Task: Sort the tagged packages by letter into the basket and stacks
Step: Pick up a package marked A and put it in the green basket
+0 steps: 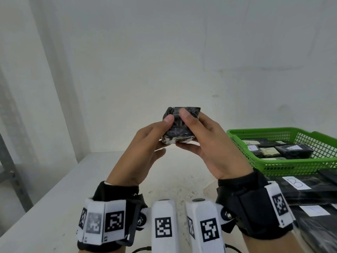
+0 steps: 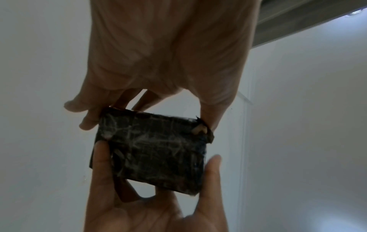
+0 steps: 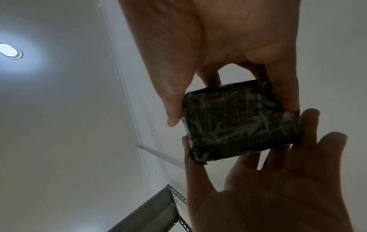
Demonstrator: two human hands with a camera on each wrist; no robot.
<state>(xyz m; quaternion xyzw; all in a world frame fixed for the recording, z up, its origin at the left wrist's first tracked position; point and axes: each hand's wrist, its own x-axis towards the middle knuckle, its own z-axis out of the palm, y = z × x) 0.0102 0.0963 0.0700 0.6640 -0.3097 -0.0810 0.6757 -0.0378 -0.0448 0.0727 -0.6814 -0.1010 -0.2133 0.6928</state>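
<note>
I hold a small black plastic-wrapped package up in front of the wall with both hands. My left hand pinches its left side, thumb on the near face and fingers beneath. My right hand grips the right side the same way. No letter tag shows on the faces I see; both wrist views show a plain crinkled face of the package. The green basket stands to the right and holds several tagged black packages, with B and C legible. A black stack with a B tag lies in front of the basket.
Another black stack with a white tag lies at the lower right. The white table stretches to the left and under my hands. A grey metal shelf post stands at the far left, and a white wall is behind.
</note>
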